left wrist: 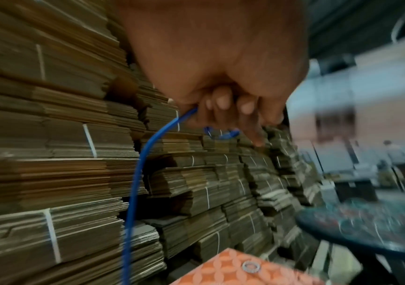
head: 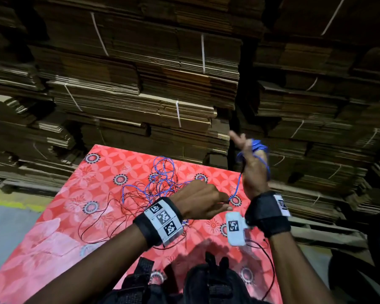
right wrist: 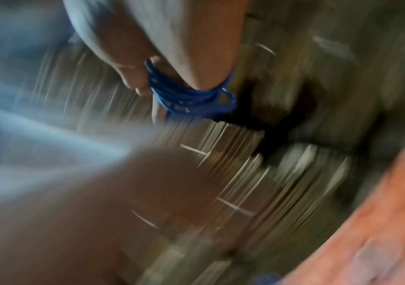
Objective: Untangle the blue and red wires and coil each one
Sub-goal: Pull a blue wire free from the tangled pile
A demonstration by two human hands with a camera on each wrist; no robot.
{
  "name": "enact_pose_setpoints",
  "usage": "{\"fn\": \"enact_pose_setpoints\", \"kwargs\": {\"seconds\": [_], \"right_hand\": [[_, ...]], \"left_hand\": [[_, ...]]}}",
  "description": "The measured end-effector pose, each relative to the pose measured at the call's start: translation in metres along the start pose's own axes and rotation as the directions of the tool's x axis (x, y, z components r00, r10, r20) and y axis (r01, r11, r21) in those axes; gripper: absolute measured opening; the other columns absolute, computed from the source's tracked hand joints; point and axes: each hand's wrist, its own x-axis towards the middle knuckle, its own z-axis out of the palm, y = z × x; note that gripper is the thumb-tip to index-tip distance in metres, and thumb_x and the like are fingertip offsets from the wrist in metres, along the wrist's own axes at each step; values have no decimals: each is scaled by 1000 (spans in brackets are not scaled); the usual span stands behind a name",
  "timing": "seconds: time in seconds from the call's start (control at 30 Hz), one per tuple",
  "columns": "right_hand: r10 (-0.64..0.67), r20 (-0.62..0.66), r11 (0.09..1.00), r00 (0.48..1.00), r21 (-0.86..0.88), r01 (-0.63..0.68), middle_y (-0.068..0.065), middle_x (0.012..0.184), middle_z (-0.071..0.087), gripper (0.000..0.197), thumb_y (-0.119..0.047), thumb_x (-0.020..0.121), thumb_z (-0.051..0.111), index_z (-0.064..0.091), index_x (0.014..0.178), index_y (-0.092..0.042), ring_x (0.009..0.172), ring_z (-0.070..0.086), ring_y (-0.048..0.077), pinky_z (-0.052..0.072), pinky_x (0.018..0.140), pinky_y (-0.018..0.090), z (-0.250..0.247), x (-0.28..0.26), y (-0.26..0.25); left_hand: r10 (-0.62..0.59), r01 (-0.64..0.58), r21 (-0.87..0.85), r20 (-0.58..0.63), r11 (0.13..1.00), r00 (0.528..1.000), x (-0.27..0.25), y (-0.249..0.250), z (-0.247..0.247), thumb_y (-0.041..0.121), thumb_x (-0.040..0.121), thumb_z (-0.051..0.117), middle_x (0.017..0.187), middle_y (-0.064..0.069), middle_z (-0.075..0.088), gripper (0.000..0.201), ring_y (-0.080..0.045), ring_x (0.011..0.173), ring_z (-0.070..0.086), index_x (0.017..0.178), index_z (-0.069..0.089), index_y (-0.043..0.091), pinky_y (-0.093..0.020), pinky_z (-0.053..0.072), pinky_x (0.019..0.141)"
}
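My right hand (head: 251, 165) is raised past the table's far right corner, the blue coil (head: 259, 147) wound round its fingers and the thumb sticking out. The blurred right wrist view shows the coil (right wrist: 191, 98) round the right hand (right wrist: 196, 57). A taut blue strand (head: 237, 187) runs down to my left hand (head: 225, 204), which pinches it just above the cloth. The left wrist view shows the left hand (left wrist: 220, 108) with the blue wire (left wrist: 135, 183) leaving its fingertips. Loose blue wire (head: 162, 172) and thin red wire (head: 101, 218) lie tangled on the table.
The table has a red floral cloth (head: 53, 249). Tall stacks of strapped flat cardboard (head: 140, 84) stand right behind it and to the right. A dark round stool or table (left wrist: 367, 231) shows beside the table's corner. A black strap or bag (head: 206, 281) is at the near edge.
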Motion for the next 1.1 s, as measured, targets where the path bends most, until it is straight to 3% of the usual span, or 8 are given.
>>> {"fn": "enact_pose_setpoints", "kwargs": {"seconds": [0.27, 0.4, 0.5, 0.63, 0.73, 0.87, 1.0, 1.1], "right_hand": [[184, 354, 920, 917, -390, -34, -5, 77, 68, 53, -38, 103, 34, 69, 66, -24, 100, 62, 21, 36, 110, 45, -11, -28, 43], [294, 512, 919, 807, -383, -93, -3, 64, 69, 61, -46, 100, 27, 68, 66, -17, 72, 56, 5, 40, 79, 39, -2, -53, 28], [303, 579, 950, 757, -243, -195, 8, 58, 65, 43, -36, 100, 37, 67, 85, -7, 79, 62, -4, 45, 88, 42, 1, -66, 22], [233, 562, 928, 794, 116, -355, 8, 45, 56, 30, -23, 96, 51, 67, 75, -8, 123, 59, 30, 40, 105, 31, -2, -71, 9], [192, 484, 833, 854, 380, -403, 3, 38, 47, 38, -34, 85, 72, 60, 70, -1, 120, 59, 39, 39, 106, 29, -2, -69, -5], [197, 318, 658, 928, 659, -365, 1, 38, 43, 23, -29, 73, 83, 70, 78, -10, 111, 66, 35, 37, 112, 46, 0, -63, -19], [216, 91, 522, 972, 830, -194, -4, 48, 45, 15, -25, 84, 69, 69, 77, -12, 74, 68, 16, 41, 111, 44, 7, -49, -38], [259, -79, 502, 962, 863, -64, -4, 60, 60, 29, -20, 94, 54, 72, 72, -14, 68, 65, 11, 40, 110, 39, 14, -34, -36]], "left_hand": [[-204, 194, -199, -34, 961, 978, -4, -40, -33, 48, 94, 53, 72, -5, 68, 31, -25, 71, 63, 94, 72, 23, -30, 26, 54], [-345, 314, -334, -36, 889, 938, -9, -58, -44, 55, 84, 65, 65, 12, 62, 28, -2, 58, 51, 84, 72, 27, -25, 30, 55], [-441, 398, -421, -5, 815, 897, -11, -70, -48, 52, 76, 76, 60, 23, 60, 20, 6, 58, 51, 76, 73, 32, -20, 34, 54], [-492, 367, -713, 36, 597, 870, -15, -80, -44, 45, 75, 77, 71, 16, 71, 6, -1, 66, 59, 72, 74, 41, -27, 44, 62], [-554, 281, -836, -33, 471, 832, -18, -79, -31, 15, 84, 74, 64, 14, 67, 11, 4, 61, 52, 80, 75, 25, -15, 39, 57], [-654, 313, -883, 9, 350, 756, -27, -73, -11, 21, 87, 68, 53, 13, 54, 18, 0, 48, 37, 96, 76, 8, -17, 29, 46], [-556, 420, -700, 40, 577, 830, -30, -50, 11, 18, 93, 64, 97, -3, 75, 25, 16, 72, 56, 115, 71, 6, -7, 38, 65], [-355, 367, -436, 112, 822, 928, -25, -26, 22, 32, 98, 56, 110, -8, 71, 33, -22, 96, 67, 120, 68, 11, -29, 49, 74]]}}
